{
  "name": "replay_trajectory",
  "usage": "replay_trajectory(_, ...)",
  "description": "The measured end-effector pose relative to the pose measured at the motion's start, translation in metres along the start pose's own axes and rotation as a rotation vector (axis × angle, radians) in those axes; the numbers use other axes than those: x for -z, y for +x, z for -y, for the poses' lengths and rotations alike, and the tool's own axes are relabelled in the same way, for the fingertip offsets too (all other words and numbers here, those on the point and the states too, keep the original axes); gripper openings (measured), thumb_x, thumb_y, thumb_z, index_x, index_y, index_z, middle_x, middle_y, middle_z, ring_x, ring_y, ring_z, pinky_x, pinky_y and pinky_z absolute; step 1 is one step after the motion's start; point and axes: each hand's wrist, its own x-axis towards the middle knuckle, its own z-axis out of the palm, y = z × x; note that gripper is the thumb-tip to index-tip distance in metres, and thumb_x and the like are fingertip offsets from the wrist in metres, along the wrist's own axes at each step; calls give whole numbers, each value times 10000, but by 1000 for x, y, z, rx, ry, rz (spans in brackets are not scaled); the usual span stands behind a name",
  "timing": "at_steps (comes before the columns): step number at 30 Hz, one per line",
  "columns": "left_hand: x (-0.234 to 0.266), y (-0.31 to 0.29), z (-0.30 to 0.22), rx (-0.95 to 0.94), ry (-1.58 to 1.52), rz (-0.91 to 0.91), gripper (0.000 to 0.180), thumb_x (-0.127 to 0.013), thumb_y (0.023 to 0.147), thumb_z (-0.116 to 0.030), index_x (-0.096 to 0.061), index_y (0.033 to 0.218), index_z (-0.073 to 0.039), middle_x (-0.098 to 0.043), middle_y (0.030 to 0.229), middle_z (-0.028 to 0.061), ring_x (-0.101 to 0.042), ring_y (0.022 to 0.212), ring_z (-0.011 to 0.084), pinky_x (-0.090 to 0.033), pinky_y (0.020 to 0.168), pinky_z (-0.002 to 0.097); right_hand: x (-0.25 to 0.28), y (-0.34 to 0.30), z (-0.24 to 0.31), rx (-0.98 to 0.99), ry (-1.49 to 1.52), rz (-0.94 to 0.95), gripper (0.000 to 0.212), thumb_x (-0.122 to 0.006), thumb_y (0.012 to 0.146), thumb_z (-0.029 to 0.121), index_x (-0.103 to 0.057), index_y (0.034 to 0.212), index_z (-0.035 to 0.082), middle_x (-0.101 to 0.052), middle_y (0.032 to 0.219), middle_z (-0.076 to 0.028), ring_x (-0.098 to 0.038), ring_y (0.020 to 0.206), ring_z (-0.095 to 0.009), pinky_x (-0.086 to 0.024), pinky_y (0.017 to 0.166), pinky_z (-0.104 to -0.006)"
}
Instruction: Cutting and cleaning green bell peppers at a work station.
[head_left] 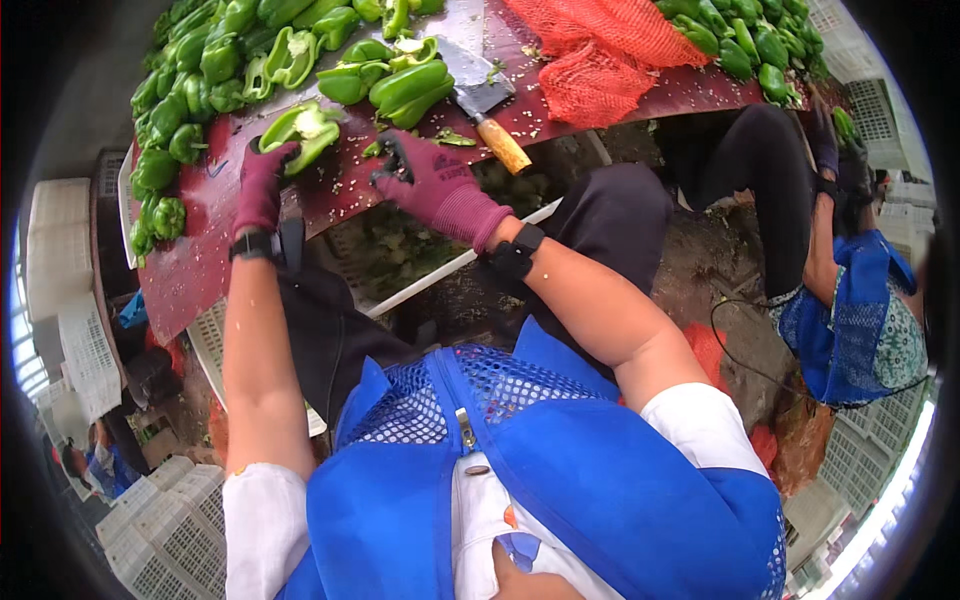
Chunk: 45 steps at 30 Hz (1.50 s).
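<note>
Red tabletop (205,280): bearing heaped green peppers (220,60) and, right of them, a cleaver (483,95).
Left hand (264,182): gripping the cut pepper (312,130) by its left side.
Right hand (435,182): hovering nearby, curled fingers standing apart, holding nothing visible.
Cut pepper: sitting on or just above the tabletop, between the hands.
Handling: probably feeling light, crisp, slick; its firm outer wall is offering the safest hold.
Direction: pale core facing up, long axis apparently slanting lower left to upper right.

Green pepper pile (222,58), red mesh (605,60) cut by top edge; far-left person (106,468) blurred.
</note>
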Motion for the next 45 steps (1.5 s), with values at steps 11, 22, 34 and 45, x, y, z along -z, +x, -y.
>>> replay_trajectory(11, -114, -161, -26, -501, 400, -320, 510, -784, 772, -206, -512, 1156, -10, -620, 1020, 103, -609, 903, 180, -498, 813, 313, -22, -2, -1, -140, -78, -30, 641, -653, 777, 433, -444, 1220, 18, -602, 1104, -263, -598, 1035, -383, -471, 863, -462)
replay_trajectory(22, -91, -158, -34, -246, -205, -7, 359, -645, 847, -75, -553, 1191, -25, -619, 1089, 76, -626, 952, 178, -511, 855, 319, -7, -10, -6, -23, 168, -166, 548, -704, 762, 339, -504, 1139, -4, -626, 1083, -192, -632, 947, -313, -501, 783, -413)
replay_trajectory(34, -37, -166, -19, -118, -512, -35, 345, -555, 914, -69, -554, 1257, -24, -610, 1184, 85, -590, 1051, 173, -484, 923, 310, -1, -17, -11, 123, -361, 341, 660, -638, 792, 506, -519, 1286, 84, -632, 1103, -221, -606, 1049, -364, -469, 916, -414)
replay_trajectory(45, 179, -204, 13, 73, 1036, -472, 483, -666, 853, -260, -561, 1262, -26, -621, 1206, 164, -598, 1098, 278, -454, 939, 359, 4, 6, 1, -125, -90, -49, 512, -617, 814, 419, -541, 1170, 59, -639, 1057, -234, -612, 1004, -385, -481, 840, -453)
